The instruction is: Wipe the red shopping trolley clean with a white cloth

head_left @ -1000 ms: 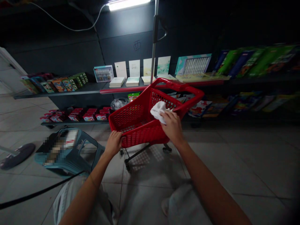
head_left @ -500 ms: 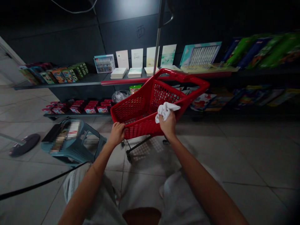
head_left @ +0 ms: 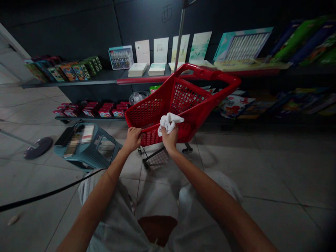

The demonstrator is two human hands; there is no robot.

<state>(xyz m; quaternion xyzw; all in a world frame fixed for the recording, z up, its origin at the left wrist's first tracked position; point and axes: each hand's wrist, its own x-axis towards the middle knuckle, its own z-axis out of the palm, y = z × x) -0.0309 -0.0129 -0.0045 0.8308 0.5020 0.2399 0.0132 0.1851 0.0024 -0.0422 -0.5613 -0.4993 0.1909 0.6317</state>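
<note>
A red plastic shopping cart (head_left: 193,94) with perforated basket walls stands in front of me, its handle toward the upper right. My left hand (head_left: 133,139) grips the near left corner of the basket rim, fingers curled over the edge. A crumpled white cloth (head_left: 169,123) is bunched in my right hand (head_left: 170,138), which rests it against the near side rim. The thumb shows on the cloth; the other fingers are partly hidden behind it. Below the basket, the cart's dark frame and wheels touch the tiled floor.
Behind the cart runs a dark shelf (head_left: 98,81) with boxes, booklets and pen sets; packaged goods fill its lower level. At left stand a blue-grey plastic stool (head_left: 91,150) with things on it and a round pole base (head_left: 39,147). A black cable (head_left: 52,192) crosses the lower left.
My right hand has slid the white cloth leftward along the cart's near rim, closer to my left hand. The left hand keeps its hold on the corner. The view has shifted slightly.
</note>
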